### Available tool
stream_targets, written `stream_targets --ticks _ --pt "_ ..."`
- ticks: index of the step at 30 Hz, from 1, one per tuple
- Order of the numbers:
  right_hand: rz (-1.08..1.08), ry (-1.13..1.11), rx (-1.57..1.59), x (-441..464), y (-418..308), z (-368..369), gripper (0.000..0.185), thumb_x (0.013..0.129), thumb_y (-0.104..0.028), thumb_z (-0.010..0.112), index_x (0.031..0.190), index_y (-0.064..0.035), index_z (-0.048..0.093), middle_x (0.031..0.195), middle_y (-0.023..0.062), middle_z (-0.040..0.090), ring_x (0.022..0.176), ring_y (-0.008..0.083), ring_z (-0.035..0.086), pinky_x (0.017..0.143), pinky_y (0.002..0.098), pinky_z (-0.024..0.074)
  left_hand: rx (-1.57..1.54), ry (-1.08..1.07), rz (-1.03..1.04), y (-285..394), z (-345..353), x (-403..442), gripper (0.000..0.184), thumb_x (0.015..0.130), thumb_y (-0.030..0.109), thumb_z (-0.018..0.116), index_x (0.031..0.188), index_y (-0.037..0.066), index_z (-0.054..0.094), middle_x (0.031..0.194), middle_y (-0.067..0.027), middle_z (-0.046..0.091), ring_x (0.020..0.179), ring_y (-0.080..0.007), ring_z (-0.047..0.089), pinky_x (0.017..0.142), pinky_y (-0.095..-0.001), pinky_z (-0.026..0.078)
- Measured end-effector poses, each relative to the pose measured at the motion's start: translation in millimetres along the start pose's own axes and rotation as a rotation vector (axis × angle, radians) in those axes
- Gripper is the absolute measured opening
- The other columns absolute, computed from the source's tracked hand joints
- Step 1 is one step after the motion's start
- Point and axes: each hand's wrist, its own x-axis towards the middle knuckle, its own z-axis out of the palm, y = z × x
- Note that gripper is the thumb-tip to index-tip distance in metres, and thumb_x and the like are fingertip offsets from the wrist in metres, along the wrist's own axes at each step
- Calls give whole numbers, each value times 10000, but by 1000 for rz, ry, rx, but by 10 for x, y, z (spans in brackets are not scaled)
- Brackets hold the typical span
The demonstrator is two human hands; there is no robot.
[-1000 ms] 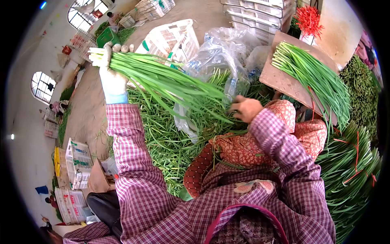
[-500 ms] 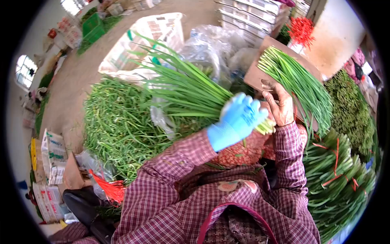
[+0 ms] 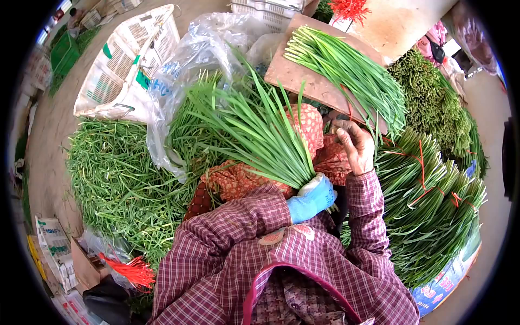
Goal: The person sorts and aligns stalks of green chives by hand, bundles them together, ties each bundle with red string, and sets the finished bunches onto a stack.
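My left hand (image 3: 314, 196), in a blue and white glove, is closed around the base of a bunch of garlic chives (image 3: 265, 143). The leaves fan out up and to the left over my lap, and pale stem ends poke out below the glove. My bare right hand (image 3: 355, 145) is raised to the right of the bunch, apart from it. Its fingers curl toward the thumb; whatever they may pinch is too small to make out. Just beyond it, a brown board (image 3: 303, 76) bears another bunch of chives (image 3: 352, 70), neatly laid.
Loose greens (image 3: 124, 184) are heaped at left, beside clear plastic (image 3: 200, 49) and a white crate (image 3: 130, 65). Tied bundles (image 3: 433, 206) with red ties stack at right, below more greens (image 3: 433, 97). Red strips (image 3: 132, 271) lie lower left, others (image 3: 349, 8) at the top.
My left hand has brought the chives down closer to my body, and their leaves now point more upward. My right hand stays raised and curled. The view has shifted, too.
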Motion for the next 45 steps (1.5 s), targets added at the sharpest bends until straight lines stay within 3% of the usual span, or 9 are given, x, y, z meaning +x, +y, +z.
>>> stream_targets --ticks 3,11,15,20,27,33,40,42,45 --pt "-82 -5 -176 -17 -114 76 224 917 -129 583 1064 29 643 815 71 671 742 135 649 700 258 513 -54 -34 -11 -9 -31 2 122 844 185 550 893 157 658 817 0 633 804 -181 606 746 -334 412" --pt "-4 -67 60 32 192 143 242 942 -117 551 1114 42 611 948 87 664 854 131 615 760 267 501 -81 24 -52 8 11 2 116 834 180 548 850 136 654 793 -24 630 786 -196 602 737 -329 408" --pt "41 -43 52 190 146 186 220 927 -124 560 1055 41 630 842 67 667 736 104 617 665 263 503 -48 36 -17 2 75 -12 123 845 184 537 880 131 642 786 -39 614 780 -210 601 727 -341 414" --pt "10 -43 -139 520 37 307 224 899 -173 581 957 29 655 742 112 668 628 148 622 618 279 499 -70 -39 -11 2 69 25 133 847 185 538 920 140 639 799 -42 613 783 -211 608 711 -339 420" --pt "-313 -118 -373 663 -246 598 212 843 -234 623 920 -46 685 787 187 659 765 358 644 708 418 500 -32 -43 -6 -14 62 -4 139 842 218 557 900 183 679 855 -4 637 825 -168 612 711 -313 422" --pt "-305 -308 -542 704 -198 731 177 812 -218 671 885 -57 683 759 134 671 694 291 659 635 389 509 -69 -124 -19 -12 51 31 171 865 250 541 912 202 698 930 21 656 874 -163 612 772 -315 440" --pt "-521 -175 -725 663 27 885 175 799 -222 629 812 -60 563 780 139 598 708 365 603 637 473 494 -183 -131 -10 53 352 71 324 897 299 476 1135 179 660 1136 -9 643 1048 -212 594 962 -391 415" --pt "-489 -75 -687 742 -17 927 160 807 -200 621 822 -55 553 790 138 605 720 368 606 643 471 496 -259 85 15 83 408 47 365 891 312 482 1191 166 631 1200 -49 613 1122 -243 557 1032 -433 358" --pt "-374 36 -623 968 -146 979 132 827 -148 604 915 -58 564 850 142 629 771 370 618 658 460 505 -151 38 33 25 149 -69 294 867 224 516 1094 138 683 1158 -52 639 1069 -263 575 928 -411 405"
